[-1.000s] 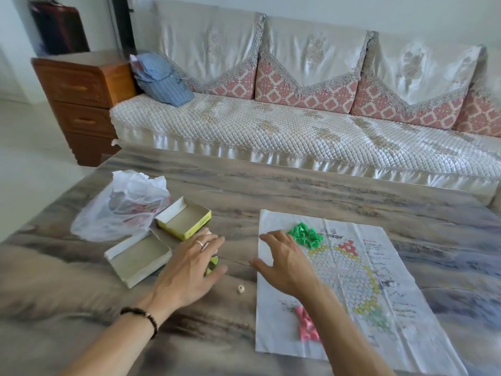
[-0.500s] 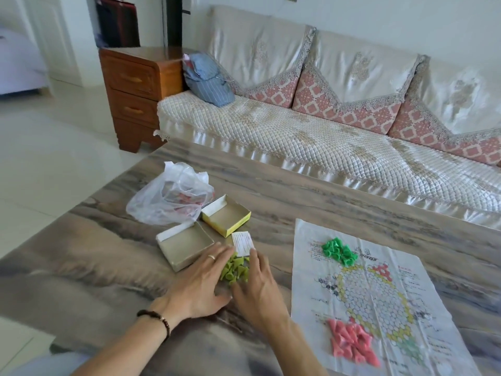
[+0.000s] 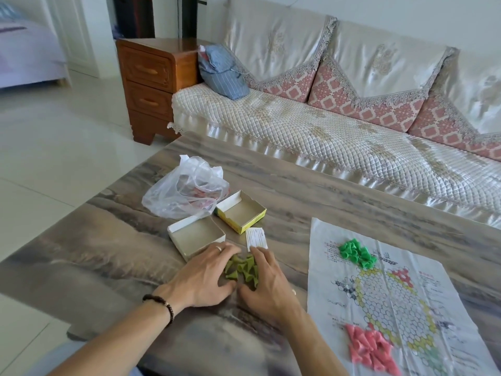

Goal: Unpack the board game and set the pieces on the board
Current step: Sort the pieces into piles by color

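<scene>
Cupping olive pieces between both hands, left hand, right hand

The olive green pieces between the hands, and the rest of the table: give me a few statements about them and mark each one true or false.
1. The olive green pieces lie on the bare table, not on the paper board. True.
2. The left hand and right hand flank that pile from either side. True.
3. The bright green pieces are inside the yellow box tray. False: they lie on the paper board's far end.
4. The pink pieces lie on the board's near end. True.
5. Both box trays hold pieces. False: the yellow tray and the white box tray look empty.
</scene>
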`<action>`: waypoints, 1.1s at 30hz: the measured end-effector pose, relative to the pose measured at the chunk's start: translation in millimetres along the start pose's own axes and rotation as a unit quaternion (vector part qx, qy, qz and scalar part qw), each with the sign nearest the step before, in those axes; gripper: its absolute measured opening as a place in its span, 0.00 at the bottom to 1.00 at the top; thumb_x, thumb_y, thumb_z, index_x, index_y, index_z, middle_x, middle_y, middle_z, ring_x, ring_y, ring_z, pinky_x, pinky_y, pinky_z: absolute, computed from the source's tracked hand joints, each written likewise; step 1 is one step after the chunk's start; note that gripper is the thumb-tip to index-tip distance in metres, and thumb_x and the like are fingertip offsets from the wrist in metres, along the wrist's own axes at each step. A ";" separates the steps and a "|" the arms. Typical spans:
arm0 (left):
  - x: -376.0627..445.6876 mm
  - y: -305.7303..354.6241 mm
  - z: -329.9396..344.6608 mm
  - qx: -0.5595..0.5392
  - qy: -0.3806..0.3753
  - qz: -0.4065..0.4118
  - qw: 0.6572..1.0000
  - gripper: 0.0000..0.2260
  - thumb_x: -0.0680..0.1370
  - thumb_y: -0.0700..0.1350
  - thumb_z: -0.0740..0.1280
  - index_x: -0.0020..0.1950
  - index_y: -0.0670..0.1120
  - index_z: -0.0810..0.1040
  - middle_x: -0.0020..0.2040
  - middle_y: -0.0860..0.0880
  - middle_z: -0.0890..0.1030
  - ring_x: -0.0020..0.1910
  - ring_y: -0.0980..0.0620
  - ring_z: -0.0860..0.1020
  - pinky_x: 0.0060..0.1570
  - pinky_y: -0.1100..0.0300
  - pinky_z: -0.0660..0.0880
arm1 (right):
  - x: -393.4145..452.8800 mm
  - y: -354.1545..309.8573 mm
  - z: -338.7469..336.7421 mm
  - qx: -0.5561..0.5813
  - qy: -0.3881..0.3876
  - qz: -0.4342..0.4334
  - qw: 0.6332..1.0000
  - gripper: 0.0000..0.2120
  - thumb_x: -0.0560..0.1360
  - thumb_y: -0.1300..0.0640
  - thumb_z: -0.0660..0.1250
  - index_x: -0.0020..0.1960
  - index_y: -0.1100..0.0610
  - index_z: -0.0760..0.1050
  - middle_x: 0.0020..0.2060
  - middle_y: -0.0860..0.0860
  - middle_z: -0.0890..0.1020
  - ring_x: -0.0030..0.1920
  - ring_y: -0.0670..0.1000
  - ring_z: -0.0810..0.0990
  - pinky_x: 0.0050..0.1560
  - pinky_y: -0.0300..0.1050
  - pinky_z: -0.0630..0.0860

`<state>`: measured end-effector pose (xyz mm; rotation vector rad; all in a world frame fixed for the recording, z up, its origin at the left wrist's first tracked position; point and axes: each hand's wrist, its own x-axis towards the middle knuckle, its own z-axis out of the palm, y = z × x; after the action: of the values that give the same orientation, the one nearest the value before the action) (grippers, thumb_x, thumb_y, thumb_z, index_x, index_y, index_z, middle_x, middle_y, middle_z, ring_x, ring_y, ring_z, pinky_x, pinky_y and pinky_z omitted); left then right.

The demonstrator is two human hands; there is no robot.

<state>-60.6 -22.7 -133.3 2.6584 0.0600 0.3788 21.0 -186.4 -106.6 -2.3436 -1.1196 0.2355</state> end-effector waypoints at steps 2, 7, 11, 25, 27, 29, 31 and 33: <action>3.3 0.4 2.7 -0.012 -0.023 0.000 1.000 0.32 0.74 0.55 0.65 0.75 0.53 0.59 0.72 0.56 0.64 0.73 0.58 0.58 0.68 0.70 0.52 | 2.4 3.1 -2.1 0.010 -0.001 -0.010 1.000 0.32 0.70 0.50 0.66 0.72 0.53 0.61 0.65 0.48 0.67 0.65 0.50 0.69 0.65 0.39 0.67; 11.0 -6.0 13.6 -0.013 -0.006 0.031 0.999 0.22 0.76 0.60 0.59 0.66 0.51 0.75 0.66 0.55 0.74 0.69 0.58 0.65 0.70 0.66 0.56 | 1.4 13.7 -0.6 0.032 0.022 -0.033 0.999 0.26 0.70 0.51 0.67 0.67 0.54 0.71 0.60 0.46 0.71 0.60 0.46 0.73 0.62 0.31 0.67; 6.8 -8.7 16.2 -0.025 0.029 0.031 0.999 0.17 0.77 0.57 0.59 0.56 0.50 0.81 0.57 0.56 0.79 0.61 0.58 0.72 0.63 0.68 0.63 | 0.5 15.4 8.6 0.018 0.022 -0.059 0.998 0.24 0.71 0.47 0.65 0.66 0.52 0.71 0.62 0.45 0.70 0.62 0.44 0.69 0.62 0.29 0.61; -8.3 -2.4 16.2 0.109 0.078 -0.019 0.991 0.07 0.77 0.51 0.57 0.49 0.53 0.75 0.49 0.57 0.74 0.51 0.53 0.72 0.50 0.60 0.67 | 7.0 13.7 29.2 -0.125 0.114 -0.094 0.981 0.08 0.78 0.46 0.56 0.53 0.45 0.72 0.52 0.46 0.74 0.50 0.51 0.72 0.49 0.46 0.73; -7.6 -1.4 15.6 0.118 0.084 -0.022 0.989 0.08 0.77 0.51 0.57 0.47 0.53 0.74 0.48 0.57 0.74 0.49 0.53 0.72 0.49 0.59 0.69 | 9.2 16.0 32.6 -0.147 0.142 -0.074 0.976 0.07 0.78 0.49 0.58 0.45 0.48 0.73 0.45 0.47 0.75 0.44 0.51 0.72 0.42 0.47 0.74; -7.1 -0.5 14.9 0.124 0.089 -0.019 0.988 0.07 0.78 0.51 0.57 0.47 0.52 0.74 0.46 0.56 0.74 0.47 0.53 0.71 0.48 0.58 0.71 | 9.1 16.0 34.8 -0.168 0.162 -0.057 0.971 0.08 0.77 0.50 0.60 0.40 0.51 0.71 0.40 0.48 0.73 0.39 0.51 0.71 0.35 0.48 0.73; -6.9 1.1 14.5 0.126 0.097 -0.018 0.987 0.06 0.77 0.51 0.58 0.45 0.51 0.73 0.44 0.55 0.73 0.45 0.52 0.71 0.45 0.59 0.72 | 6.9 14.5 34.4 -0.177 0.176 -0.038 0.968 0.10 0.75 0.50 0.60 0.37 0.52 0.68 0.36 0.48 0.72 0.35 0.51 0.72 0.25 0.47 0.69; -7.3 3.6 13.4 0.134 0.108 -0.020 0.985 0.06 0.77 0.51 0.60 0.43 0.51 0.71 0.40 0.54 0.73 0.39 0.52 0.73 0.37 0.58 0.73 | 4.9 12.8 32.5 -0.190 0.183 -0.035 0.964 0.11 0.75 0.50 0.60 0.35 0.52 0.67 0.33 0.49 0.71 0.28 0.52 0.71 0.20 0.45 0.63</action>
<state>-64.1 -32.4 -145.1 2.8625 0.2476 0.6872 20.8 -176.8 -140.5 -2.5236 -1.1300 -0.4632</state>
